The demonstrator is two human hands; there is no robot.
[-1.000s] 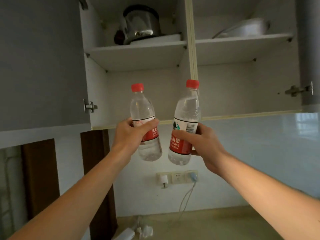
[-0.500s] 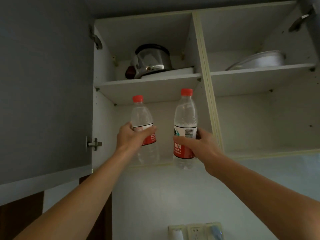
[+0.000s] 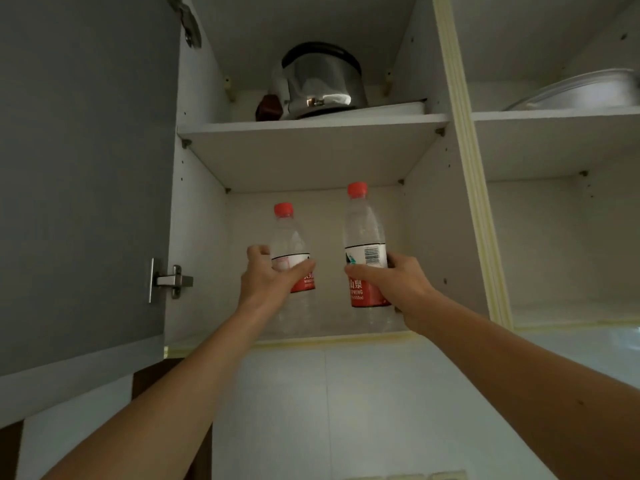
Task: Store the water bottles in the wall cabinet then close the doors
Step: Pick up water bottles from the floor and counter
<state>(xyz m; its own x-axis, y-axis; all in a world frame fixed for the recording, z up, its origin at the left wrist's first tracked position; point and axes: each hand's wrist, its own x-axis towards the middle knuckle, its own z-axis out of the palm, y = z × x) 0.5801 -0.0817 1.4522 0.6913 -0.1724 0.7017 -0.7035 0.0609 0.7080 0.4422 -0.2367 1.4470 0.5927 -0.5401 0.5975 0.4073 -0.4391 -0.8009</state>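
Two clear water bottles with red caps and red-and-white labels stand upright inside the lower left compartment of the open wall cabinet (image 3: 201,237). My left hand (image 3: 268,280) grips the left bottle (image 3: 289,237) around its label. My right hand (image 3: 394,282) grips the right bottle (image 3: 365,226) the same way. Both bottle bases sit low, at the cabinet's bottom board; whether they rest on it I cannot tell. The grey left door (image 3: 83,168) is swung wide open at the left.
A steel kettle (image 3: 322,81) stands on the upper left shelf (image 3: 311,147). A pale lidded dish (image 3: 585,91) lies on the upper right shelf. A cream divider (image 3: 467,168) separates the right compartments. A door hinge (image 3: 171,280) juts from the left wall.
Both hands have carried the bottles up and forward, from below the cabinet's edge into the lower left compartment. The view has tilted upward and closer.
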